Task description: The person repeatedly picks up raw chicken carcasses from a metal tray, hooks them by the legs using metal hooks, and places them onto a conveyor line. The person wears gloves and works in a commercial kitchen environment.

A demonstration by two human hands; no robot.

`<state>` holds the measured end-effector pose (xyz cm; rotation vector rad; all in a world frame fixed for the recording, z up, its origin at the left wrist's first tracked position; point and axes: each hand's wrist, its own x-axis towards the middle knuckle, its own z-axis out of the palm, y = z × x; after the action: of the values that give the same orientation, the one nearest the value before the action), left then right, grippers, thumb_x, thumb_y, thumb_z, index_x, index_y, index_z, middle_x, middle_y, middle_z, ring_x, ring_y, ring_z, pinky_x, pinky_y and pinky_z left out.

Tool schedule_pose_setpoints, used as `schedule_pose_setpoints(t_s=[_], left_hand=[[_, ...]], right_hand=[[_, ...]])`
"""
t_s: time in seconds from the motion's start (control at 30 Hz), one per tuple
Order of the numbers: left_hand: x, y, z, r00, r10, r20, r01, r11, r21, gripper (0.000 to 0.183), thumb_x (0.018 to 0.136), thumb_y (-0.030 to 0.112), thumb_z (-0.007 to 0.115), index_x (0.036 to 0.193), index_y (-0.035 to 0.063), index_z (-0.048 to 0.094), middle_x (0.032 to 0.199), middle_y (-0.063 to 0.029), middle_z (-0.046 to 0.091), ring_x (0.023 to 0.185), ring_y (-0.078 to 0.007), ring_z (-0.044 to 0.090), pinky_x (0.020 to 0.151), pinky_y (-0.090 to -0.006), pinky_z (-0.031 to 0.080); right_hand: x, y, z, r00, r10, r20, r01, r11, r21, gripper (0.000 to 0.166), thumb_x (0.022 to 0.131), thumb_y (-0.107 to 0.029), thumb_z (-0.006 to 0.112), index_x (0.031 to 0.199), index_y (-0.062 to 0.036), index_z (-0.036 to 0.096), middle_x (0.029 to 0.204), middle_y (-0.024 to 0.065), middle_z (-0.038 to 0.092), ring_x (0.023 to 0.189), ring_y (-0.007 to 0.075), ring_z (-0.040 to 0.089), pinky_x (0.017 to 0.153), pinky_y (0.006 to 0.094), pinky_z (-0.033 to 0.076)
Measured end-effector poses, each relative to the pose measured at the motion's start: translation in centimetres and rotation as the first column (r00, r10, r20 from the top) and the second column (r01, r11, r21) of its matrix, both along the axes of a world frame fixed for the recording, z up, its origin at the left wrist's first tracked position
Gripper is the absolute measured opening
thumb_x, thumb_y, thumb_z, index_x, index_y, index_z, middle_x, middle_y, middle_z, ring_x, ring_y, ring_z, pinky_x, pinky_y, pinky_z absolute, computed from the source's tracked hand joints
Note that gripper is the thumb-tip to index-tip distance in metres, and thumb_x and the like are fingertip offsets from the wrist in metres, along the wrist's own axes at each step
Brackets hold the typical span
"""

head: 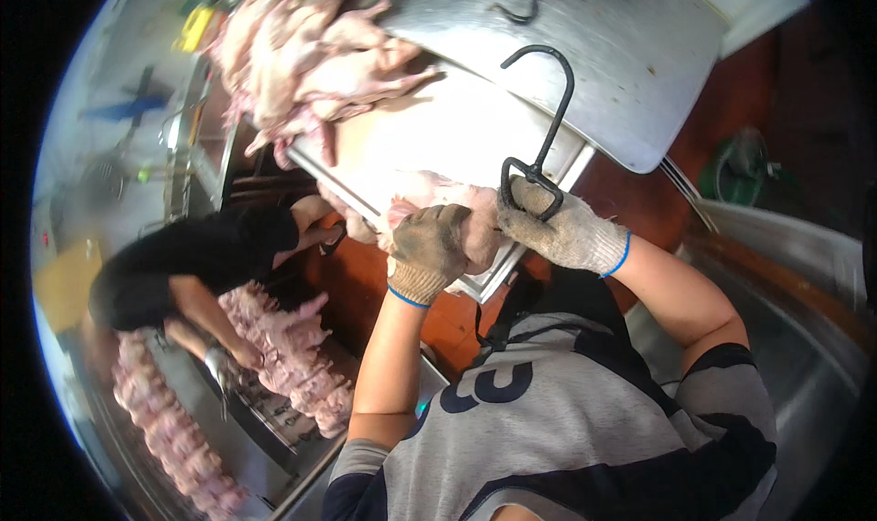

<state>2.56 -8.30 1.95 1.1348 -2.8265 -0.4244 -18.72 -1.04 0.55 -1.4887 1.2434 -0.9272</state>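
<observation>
My left hand (430, 247), in a soiled knit work glove, grips a plucked poultry carcass (482, 229) at the near edge of a white board on a metal table (510, 264). My right hand (548, 223), gloved too, is closed around the lower end of a black metal hook (555, 123), against the right side of the same carcass. The hook's large curved end points up and away from me. Its other end is hidden at the glove and the bird. Beyond my left hand, more plucked carcasses (301, 62) lie piled at the board's far left.
Several black hooks (524, 7) lie on a metal tray (616, 62) at the back. A co-worker in a black top (205, 260) bends over rows of carcasses (294, 356) at the left. A yellow object (195, 29) stands behind the pile. A steel basin (788, 295) is at my right.
</observation>
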Motion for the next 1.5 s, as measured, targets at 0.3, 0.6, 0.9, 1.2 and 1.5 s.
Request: schedule_pose_setpoints(t_s=[0.3,0.6,0.9,1.2,1.5], left_hand=[[-2.7,-1.2,0.5,1.0,-0.007,-0.024,0.01,0.986,0.165,0.064,0.041,0.028,0.088,0.097,0.0052,0.067,0.092,-0.0131,0.068,0.081,-0.0317,0.066,0.075,-0.0391,0.053],[-2.4,-1.3,0.4,0.996,0.044,-0.071,-0.027,0.973,0.228,0.061,0.043,0.028,0.086,0.096,0.0041,0.066,0.089,-0.013,0.068,0.081,-0.0301,0.067,0.075,-0.0364,0.053],[-1.0,-2.1,0.7,0.99,0.028,-0.136,0.017,0.948,0.317,0.057,0.048,0.027,0.082,0.097,0.003,0.066,0.085,-0.0125,0.064,0.082,-0.0307,0.064,0.073,-0.0375,0.052],[1.0,-2.7,-0.8,0.924,0.256,-0.284,-0.111,0.891,0.44,0.063,0.042,0.019,0.082,0.1,0.0021,0.065,0.097,-0.0139,0.066,0.089,-0.0301,0.066,0.08,-0.0361,0.052],[2.8,-3.0,-2.8,0.816,0.346,-0.463,-0.1,0.874,0.476,0.055,0.048,0.016,0.079,0.099,0.0039,0.064,0.095,-0.0149,0.066,0.089,-0.0316,0.065,0.08,-0.0371,0.052]], right_hand=[[-1.0,1.4,-1.6,0.986,-0.156,0.057,0.149,0.983,0.105,0.051,0.093,-0.047,0.05,0.124,-0.0073,0.052,0.105,0.0207,0.063,0.097,0.0355,0.062,0.083,0.0416,0.05],[0.7,-1.8,-0.2,0.92,-0.038,0.39,-0.112,0.929,0.354,0.038,0.092,-0.035,0.056,0.113,-0.0035,0.057,0.099,0.0154,0.064,0.092,0.0208,0.06,0.084,0.0353,0.049],[2.6,-2.9,1.9,0.849,-0.068,0.523,-0.12,0.941,0.317,0.017,0.094,-0.019,0.054,0.086,-0.0042,0.056,0.065,0.0003,0.053,0.06,0.0095,0.05,0.059,0.0252,0.046],[3.5,-5.9,3.4,0.586,-0.243,0.773,-0.234,0.862,0.449,0.017,0.094,-0.013,0.055,0.105,-0.0009,0.058,0.078,0.0038,0.056,0.063,0.0116,0.054,0.055,0.0231,0.046],[4.9,0.3,-4.4,0.988,-0.136,0.076,0.091,0.901,0.425,0.019,0.089,-0.013,0.06,0.092,0.0054,0.063,0.079,0.009,0.066,0.074,0.0155,0.063,0.067,0.0294,0.054]])
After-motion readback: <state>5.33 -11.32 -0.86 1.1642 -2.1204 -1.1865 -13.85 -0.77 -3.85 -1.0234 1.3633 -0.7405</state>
